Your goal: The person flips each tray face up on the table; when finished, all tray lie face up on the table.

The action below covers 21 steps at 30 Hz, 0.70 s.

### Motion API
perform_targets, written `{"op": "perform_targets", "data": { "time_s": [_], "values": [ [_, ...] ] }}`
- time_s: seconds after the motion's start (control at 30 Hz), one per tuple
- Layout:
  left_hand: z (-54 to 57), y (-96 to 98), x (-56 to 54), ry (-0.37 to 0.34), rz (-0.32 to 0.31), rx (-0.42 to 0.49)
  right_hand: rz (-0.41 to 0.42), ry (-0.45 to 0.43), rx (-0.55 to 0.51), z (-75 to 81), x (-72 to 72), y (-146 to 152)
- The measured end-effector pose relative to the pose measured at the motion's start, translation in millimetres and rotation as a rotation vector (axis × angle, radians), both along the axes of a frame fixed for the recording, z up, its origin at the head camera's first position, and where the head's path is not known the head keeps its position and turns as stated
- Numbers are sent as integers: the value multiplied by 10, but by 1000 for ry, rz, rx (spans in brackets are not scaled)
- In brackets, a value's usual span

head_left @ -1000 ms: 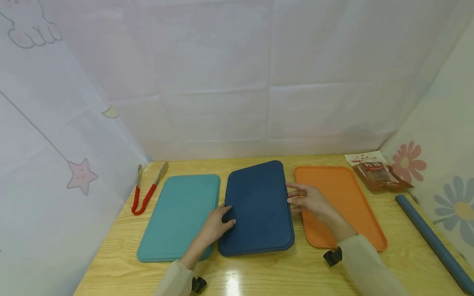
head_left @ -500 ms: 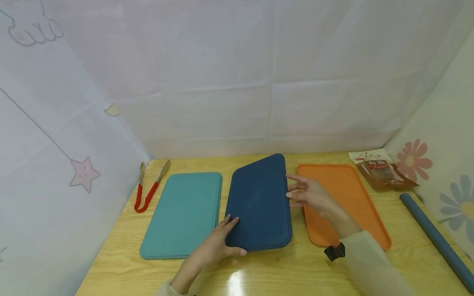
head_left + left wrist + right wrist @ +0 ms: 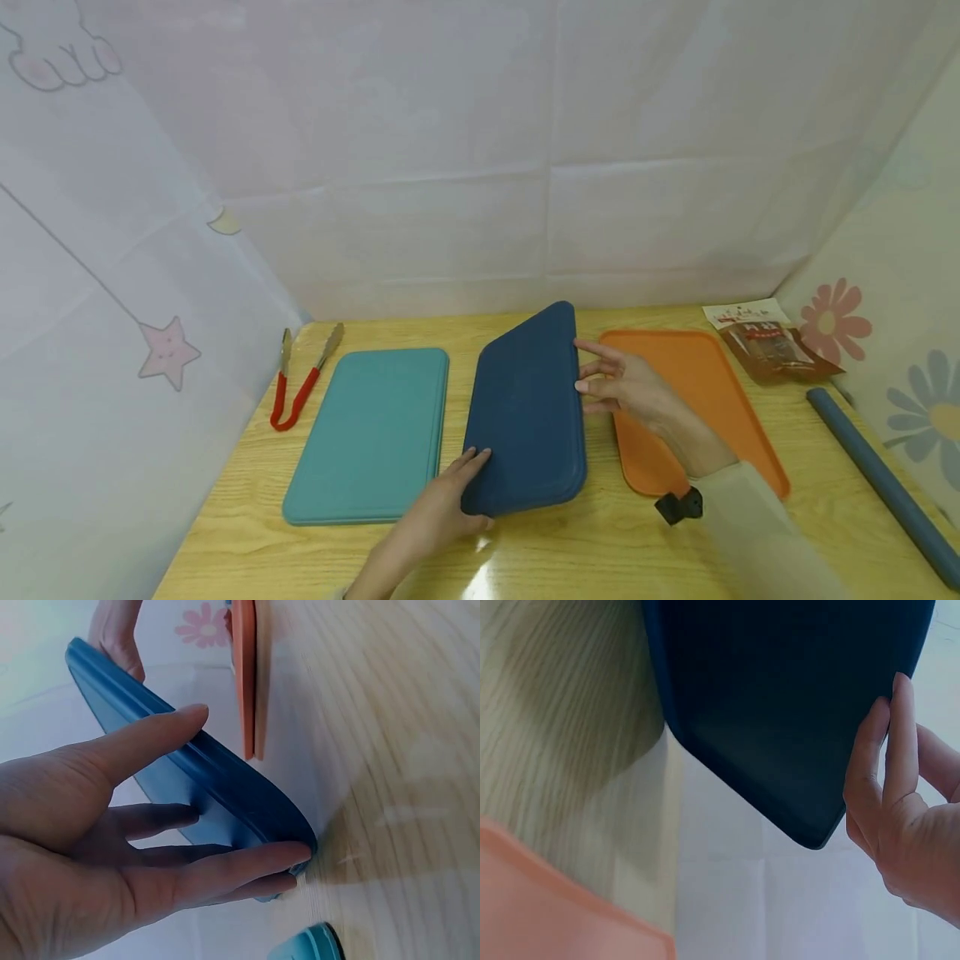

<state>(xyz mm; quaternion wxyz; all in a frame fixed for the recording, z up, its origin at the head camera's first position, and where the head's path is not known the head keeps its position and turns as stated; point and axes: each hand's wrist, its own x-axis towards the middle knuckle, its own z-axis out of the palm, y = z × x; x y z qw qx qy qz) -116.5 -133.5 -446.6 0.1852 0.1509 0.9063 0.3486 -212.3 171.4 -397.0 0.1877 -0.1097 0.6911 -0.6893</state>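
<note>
A dark blue tray (image 3: 528, 408) is held tilted above the table, its right side higher than its left. My left hand (image 3: 442, 508) grips its near left corner. In the left wrist view the thumb lies over the tray's rim (image 3: 225, 776) and the fingers reach along the other face. My right hand (image 3: 630, 387) pinches the right edge, with fingertips against the tray's dark side (image 3: 780, 697) in the right wrist view. To the left lies a teal tray (image 3: 371, 433); to the right, partly behind my right forearm, an orange tray (image 3: 693, 383) with a raised rim.
Red-handled tongs (image 3: 300, 396) lie at the far left of the wooden table (image 3: 570, 550). A brown food packet (image 3: 772, 346) sits at the back right, near a long grey-blue roll (image 3: 885, 487). Cloth walls (image 3: 450, 150) enclose the back and sides.
The blue tray has tilted more steeply, its right side rising and its left edge shifting right. My left hand has slid down to the near left corner; my right hand has risen slightly with the edge.
</note>
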Motion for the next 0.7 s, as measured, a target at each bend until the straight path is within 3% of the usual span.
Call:
{"op": "perform_targets", "data": {
  "time_s": [0.33,0.7],
  "values": [
    [44,140,188,105,-21,82,-3,27,-38,243,7,-164],
    [75,212,271,182,-18,116,-15,39,-70,373,50,-316]
  ]
}}
